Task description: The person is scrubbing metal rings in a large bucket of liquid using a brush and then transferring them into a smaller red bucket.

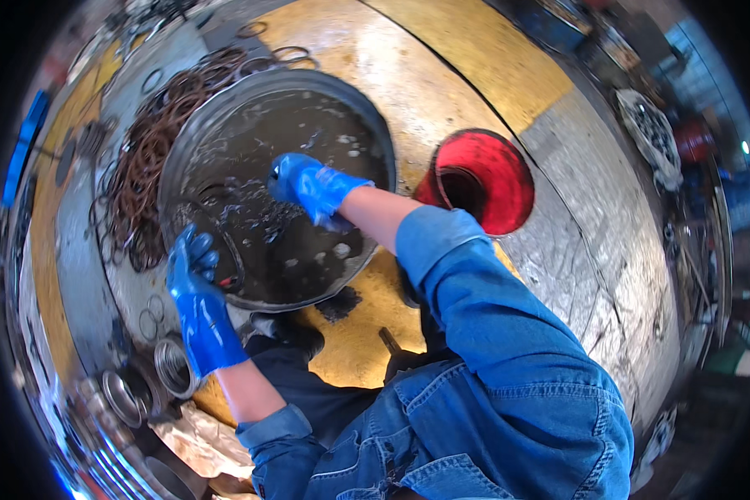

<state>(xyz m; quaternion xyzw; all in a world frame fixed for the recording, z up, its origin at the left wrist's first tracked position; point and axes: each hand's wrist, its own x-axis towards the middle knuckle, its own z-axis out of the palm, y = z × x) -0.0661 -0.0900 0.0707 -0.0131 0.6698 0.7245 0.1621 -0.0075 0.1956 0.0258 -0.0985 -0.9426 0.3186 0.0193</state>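
A wide round metal basin (378, 125) holds murky, dark liquid with bubbles and ripples. My right hand (304, 185), in a blue rubber glove, is closed above the liquid near the basin's middle. A small dark end shows at its fingers, but what it grips is hidden. At the basin's lower left rim is my left hand (193, 279), also gloved in blue, with its fingers curled round the edge of a thin dark ring (241, 257). Part of this ring dips toward the liquid, and its far side is hard to make out.
Many rusty metal rings (146, 158) lie heaped along the basin's left side. To the right stands a red bucket (508, 179). Metal coils (173, 367) and brown paper (204, 437) lie at lower left. A bag of parts (648, 125) sits far right.
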